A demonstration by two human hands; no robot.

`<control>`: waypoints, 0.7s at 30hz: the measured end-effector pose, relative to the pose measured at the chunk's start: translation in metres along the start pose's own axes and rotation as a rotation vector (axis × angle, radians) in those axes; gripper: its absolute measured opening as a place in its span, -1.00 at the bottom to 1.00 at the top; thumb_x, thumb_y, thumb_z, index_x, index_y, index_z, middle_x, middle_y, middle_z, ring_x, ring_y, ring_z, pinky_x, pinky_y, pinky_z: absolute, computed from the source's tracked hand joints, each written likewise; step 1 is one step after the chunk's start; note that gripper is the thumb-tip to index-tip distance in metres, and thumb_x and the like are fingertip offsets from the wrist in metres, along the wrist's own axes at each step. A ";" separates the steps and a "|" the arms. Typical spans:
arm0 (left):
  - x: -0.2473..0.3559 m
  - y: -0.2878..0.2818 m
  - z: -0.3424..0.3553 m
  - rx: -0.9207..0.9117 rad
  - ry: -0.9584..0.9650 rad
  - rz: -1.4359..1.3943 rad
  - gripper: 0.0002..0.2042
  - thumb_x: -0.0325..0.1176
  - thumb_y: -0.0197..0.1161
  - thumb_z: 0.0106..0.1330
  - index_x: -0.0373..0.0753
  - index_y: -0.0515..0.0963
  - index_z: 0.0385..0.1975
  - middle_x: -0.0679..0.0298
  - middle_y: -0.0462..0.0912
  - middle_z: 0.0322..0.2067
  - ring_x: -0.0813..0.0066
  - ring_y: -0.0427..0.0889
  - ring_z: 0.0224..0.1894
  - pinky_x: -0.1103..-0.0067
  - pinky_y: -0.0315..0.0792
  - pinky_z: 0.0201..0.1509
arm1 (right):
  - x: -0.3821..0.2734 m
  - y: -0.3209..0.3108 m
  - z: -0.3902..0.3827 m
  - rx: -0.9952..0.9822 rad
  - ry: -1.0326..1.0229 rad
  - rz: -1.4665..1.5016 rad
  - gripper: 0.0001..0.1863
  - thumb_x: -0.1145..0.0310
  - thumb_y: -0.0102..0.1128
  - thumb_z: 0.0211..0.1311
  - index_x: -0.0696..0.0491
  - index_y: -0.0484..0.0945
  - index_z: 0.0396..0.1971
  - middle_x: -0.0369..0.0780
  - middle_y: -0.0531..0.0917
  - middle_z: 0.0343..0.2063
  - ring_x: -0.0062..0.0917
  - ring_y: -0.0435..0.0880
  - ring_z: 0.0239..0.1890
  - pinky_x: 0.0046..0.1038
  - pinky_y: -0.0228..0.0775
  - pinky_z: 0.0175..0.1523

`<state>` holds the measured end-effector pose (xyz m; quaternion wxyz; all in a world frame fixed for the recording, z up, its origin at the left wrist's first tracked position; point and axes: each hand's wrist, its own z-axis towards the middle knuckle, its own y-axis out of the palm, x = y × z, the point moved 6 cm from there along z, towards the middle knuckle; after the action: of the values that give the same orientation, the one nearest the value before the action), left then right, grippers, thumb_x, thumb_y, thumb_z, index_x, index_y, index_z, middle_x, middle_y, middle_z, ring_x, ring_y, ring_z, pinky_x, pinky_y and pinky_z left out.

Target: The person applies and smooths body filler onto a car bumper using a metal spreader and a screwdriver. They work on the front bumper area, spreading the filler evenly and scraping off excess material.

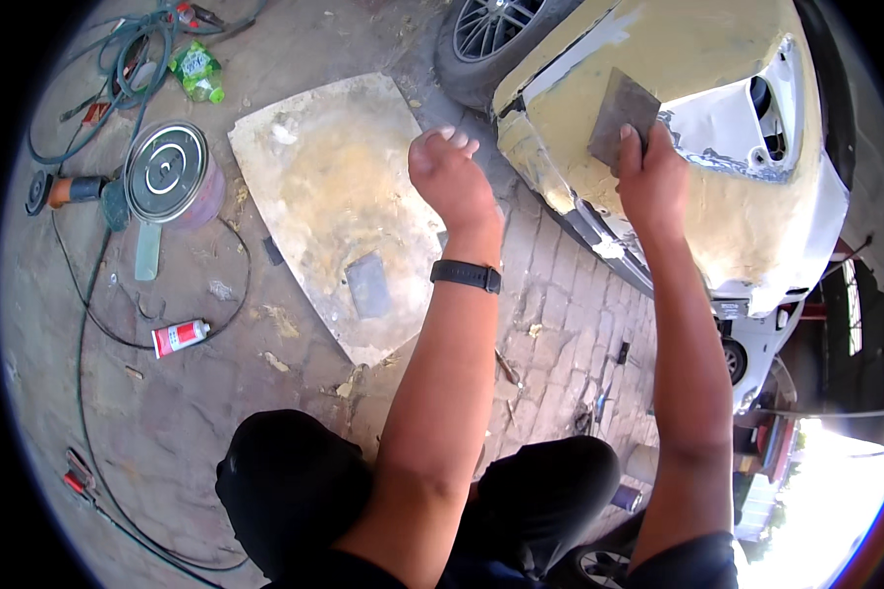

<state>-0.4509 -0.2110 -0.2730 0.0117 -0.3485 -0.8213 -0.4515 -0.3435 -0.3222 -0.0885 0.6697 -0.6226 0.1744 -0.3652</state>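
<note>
My right hand (650,187) grips a flat, square grey blade (619,108) against the beige filler-coated car body panel (565,93), beside a white, chipped recessed area (727,123). My left hand (452,172), a black band on its wrist, is raised over the edge of a worn pale board (314,147) on the ground, left of the panel; its fingers are curled closed, and whatever they may hold is hidden. A small grey flat piece (367,285) lies on the board's lower part.
Brick paving (580,314) surrounds me. At left lie a lidded can (167,172), power tool (69,193), red-white tube (179,337), green bottle (196,71), coiled hoses (128,69) and cables. A car wheel (491,34) stands at top; another white vehicle (756,344) is at right.
</note>
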 end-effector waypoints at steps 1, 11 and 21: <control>0.000 0.000 0.003 0.013 0.016 -0.036 -0.72 -0.21 -0.03 0.52 -0.31 0.49 -0.24 0.25 0.55 -0.30 0.44 0.51 -0.33 0.48 0.49 0.04 | -0.004 -0.005 0.009 0.065 0.030 0.021 -0.60 0.07 0.04 0.51 0.16 0.55 -0.21 0.07 0.71 -0.46 0.02 0.75 -0.34 0.04 0.56 -0.20; 0.010 -0.003 -0.002 0.021 -0.060 -0.064 -0.61 -0.10 -0.07 0.61 -0.12 0.27 -0.53 0.37 0.28 -0.54 0.49 0.25 -0.52 0.49 0.43 -0.25 | -0.037 0.102 0.002 -0.207 0.019 -0.180 -0.79 0.39 0.12 0.33 0.15 0.61 -0.14 0.08 0.75 -0.18 0.03 0.78 -0.15 0.00 0.64 0.02; 0.016 -0.007 0.015 0.010 -0.028 -0.060 -0.68 -0.14 -0.06 0.60 -0.14 0.35 -0.43 0.39 0.35 -0.52 0.51 0.35 -0.46 0.53 0.42 -0.25 | -0.053 0.135 -0.023 -0.119 -0.295 -0.188 -0.77 0.26 -0.01 0.47 0.10 0.55 -0.22 0.04 0.73 -0.49 0.00 0.77 -0.43 -0.03 0.66 -0.29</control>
<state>-0.4626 -0.1936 -0.2817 -0.0117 -0.3300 -0.8337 -0.4426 -0.3584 -0.3067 -0.2338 0.6127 -0.7217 0.0366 -0.3200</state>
